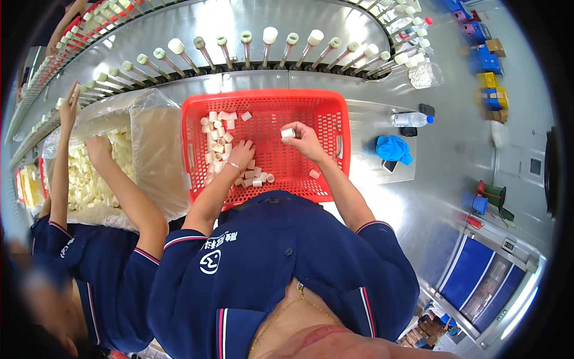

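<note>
Leaning in from the lower right, the right forearm slants over the red basket, and the right hand pinches one white cap between thumb and fingers, above the basket's right half. From the lower left the left arm reaches up, the left hand lying back upward, fingers pointing away, against the pile of white caps; its palm side is hidden, so whether it grips any cannot be told. That forearm covers part of the pile, and the navy shirt cuts off some of the basket's near edge. Most caps lie in the basket's left half, with a lone cap near its right side. To the left, a plastic-lined carton holds many pale caps, a co-worker's hand over them.
</note>
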The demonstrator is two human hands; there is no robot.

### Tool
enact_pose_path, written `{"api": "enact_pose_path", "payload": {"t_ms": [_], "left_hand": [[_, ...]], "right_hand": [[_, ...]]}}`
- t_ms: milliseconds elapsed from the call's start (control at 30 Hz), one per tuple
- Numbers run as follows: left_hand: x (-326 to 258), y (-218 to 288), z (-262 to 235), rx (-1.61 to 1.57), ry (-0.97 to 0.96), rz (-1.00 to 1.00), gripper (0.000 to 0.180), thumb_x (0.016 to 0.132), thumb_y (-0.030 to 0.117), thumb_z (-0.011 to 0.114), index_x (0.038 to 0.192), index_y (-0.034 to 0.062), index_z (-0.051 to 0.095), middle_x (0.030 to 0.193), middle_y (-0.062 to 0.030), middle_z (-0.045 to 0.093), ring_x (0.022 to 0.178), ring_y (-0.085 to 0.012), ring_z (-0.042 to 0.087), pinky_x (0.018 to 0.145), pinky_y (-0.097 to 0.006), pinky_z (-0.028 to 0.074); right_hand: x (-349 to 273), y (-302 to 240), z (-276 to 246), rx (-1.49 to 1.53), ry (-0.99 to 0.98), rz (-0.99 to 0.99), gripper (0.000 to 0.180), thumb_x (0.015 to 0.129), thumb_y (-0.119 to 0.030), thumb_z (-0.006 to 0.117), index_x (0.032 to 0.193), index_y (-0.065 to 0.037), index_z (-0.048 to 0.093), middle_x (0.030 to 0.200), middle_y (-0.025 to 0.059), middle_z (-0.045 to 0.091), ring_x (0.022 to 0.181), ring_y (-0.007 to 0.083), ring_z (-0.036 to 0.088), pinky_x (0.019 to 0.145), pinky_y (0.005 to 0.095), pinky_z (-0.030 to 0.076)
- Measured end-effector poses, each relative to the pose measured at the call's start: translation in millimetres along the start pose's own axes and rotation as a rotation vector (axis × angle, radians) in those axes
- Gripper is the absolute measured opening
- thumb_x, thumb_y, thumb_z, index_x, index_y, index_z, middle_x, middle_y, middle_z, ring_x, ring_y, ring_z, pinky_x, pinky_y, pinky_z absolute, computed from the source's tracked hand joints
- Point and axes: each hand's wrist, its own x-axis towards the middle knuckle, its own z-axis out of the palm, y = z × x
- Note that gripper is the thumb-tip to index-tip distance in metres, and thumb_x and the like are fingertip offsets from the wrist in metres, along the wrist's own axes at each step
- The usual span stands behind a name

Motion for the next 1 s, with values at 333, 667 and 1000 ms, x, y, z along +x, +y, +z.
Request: {"api": "enact_pose_path", "payload": {"t_ms": [333,667,1000], "left_hand": [[9.4,13.5,-54.2,-0.935,0.211,-0.366,0.024,0.076,0.016,0.075,0.088,0.0016,0.061,0.084,-0.0077,0.058,0.079,-0.0213,0.059,0.069,-0.031,0.05],[48.2,16.1,-196.3,-1.87,0.451,-0.141,0.037,0.087,0.0,0.061,0.122,0.0021,0.052,0.111,-0.0062,0.06,0.095,-0.0144,0.061,0.091,-0.027,0.049],[68.7,1.2,-264.7,-1.069,0.761,-0.05,0.032,0.083,0.013,0.068,0.113,0.0052,0.06,0.095,-0.0041,0.061,0.088,-0.0155,0.057,0.084,-0.029,0.044]], "right_hand": [[29.6,-106.2,0.6,-0.064,0.147,-0.329,0.029,0.091,-0.012,0.061,0.117,-0.004,0.054,0.092,0.002,0.06,0.079,0.0078,0.057,0.07,0.0222,0.05],[60.4,-229.2,-89.0,-1.432,0.714,-0.417,0.039,0.084,-0.037,0.065,0.104,-0.005,0.057,0.086,0.0163,0.067,0.078,0.0336,0.065,0.068,0.0441,0.05],[67.5,-229.8,-152.8,-1.595,0.663,-0.043,0.042,0.085,-0.038,0.062,0.101,0.0,0.053,0.085,0.0238,0.067,0.084,0.0413,0.065,0.073,0.0501,0.05]]}}
